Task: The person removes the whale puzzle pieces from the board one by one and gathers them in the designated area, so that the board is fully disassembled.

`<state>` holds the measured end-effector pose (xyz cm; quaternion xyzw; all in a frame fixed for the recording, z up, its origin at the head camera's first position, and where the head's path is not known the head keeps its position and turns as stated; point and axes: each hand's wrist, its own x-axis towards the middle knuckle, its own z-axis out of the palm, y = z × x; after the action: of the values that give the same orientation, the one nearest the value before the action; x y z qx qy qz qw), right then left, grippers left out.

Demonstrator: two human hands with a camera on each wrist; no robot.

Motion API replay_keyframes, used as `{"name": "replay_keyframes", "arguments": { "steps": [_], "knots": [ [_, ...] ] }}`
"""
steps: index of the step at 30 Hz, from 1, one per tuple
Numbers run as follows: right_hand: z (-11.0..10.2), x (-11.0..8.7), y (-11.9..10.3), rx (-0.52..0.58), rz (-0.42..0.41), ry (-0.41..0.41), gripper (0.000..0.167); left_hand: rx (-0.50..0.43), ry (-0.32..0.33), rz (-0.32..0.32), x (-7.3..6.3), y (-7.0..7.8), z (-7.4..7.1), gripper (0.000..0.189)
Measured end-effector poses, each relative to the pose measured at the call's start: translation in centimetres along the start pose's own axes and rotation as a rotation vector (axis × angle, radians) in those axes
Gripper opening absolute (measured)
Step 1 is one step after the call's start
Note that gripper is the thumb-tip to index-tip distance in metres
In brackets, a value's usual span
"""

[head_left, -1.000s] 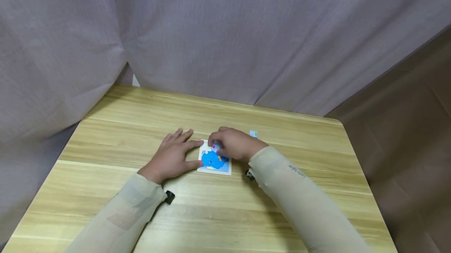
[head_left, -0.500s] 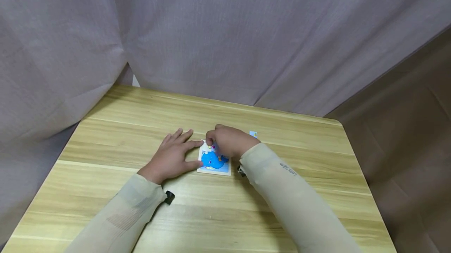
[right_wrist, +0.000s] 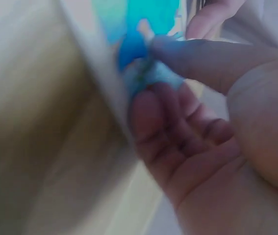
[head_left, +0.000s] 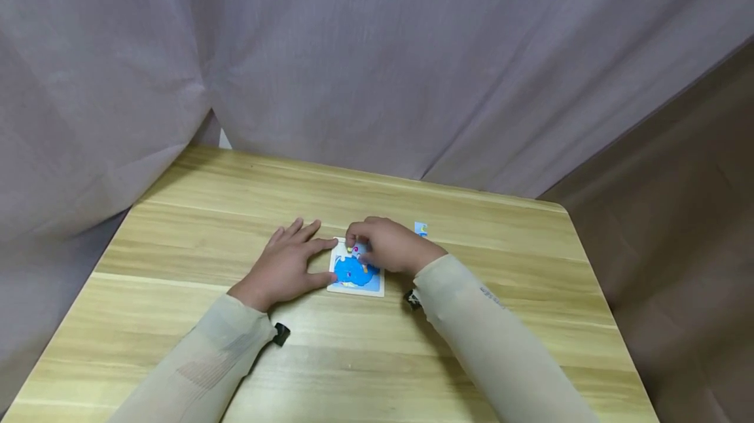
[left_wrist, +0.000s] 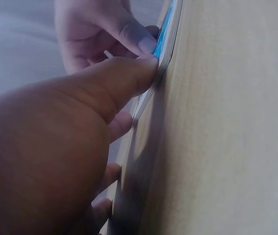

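Note:
A small puzzle board (head_left: pixel 356 293) with a pale frame lies flat on the table, showing a blue cartoon animal (head_left: pixel 350 272). At its left edge, my left hand (head_left: pixel 281 271) is spread, thumb and forefinger tips resting on the frame. My right hand (head_left: pixel 393 244) is over the board's upper right part. Between its thumb and fingers it pinches a light-blue puzzle piece (right_wrist: pixel 161 74), seen blurred in the right wrist view. The right hand covers the board's upper right corner. In the left wrist view, the left thumb (left_wrist: pixel 129 78) presses at the board's edge.
Another light-blue puzzle piece (head_left: pixel 421 228) lies on the table behind the right hand. The wooden table (head_left: pixel 471 213) reaches back to a grey curtain (head_left: pixel 353 69). A brown cloth (head_left: pixel 677 226) hangs at the right side.
My right hand tipped to the left over the board, then came back a little to the right, still at the upper right part. The left hand stays on the frame.

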<state>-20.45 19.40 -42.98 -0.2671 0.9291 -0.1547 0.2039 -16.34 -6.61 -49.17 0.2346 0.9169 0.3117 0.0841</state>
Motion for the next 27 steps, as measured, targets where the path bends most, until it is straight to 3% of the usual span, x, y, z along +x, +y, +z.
{"name": "replay_keyframes", "arguments": {
  "steps": [5,20,24,27],
  "knots": [
    [1.1,-0.6,1.4,0.025,-0.041,0.076,0.026,0.010,-0.003,0.001,0.0,0.1,0.1,0.071],
    [3.1,-1.7,2.1,0.096,-0.105,0.195,0.028,0.012,0.004,-0.007,0.0,-0.2,0.3,0.071],
    [3.5,-1.9,2.4,0.164,-0.065,0.244,0.035,0.012,0.006,-0.007,0.0,-0.3,0.4,0.072],
    [3.9,-2.0,2.8,0.254,-0.005,0.293,0.030,0.011,0.009,-0.005,0.0,-0.3,0.4,0.072]
  ]
}}
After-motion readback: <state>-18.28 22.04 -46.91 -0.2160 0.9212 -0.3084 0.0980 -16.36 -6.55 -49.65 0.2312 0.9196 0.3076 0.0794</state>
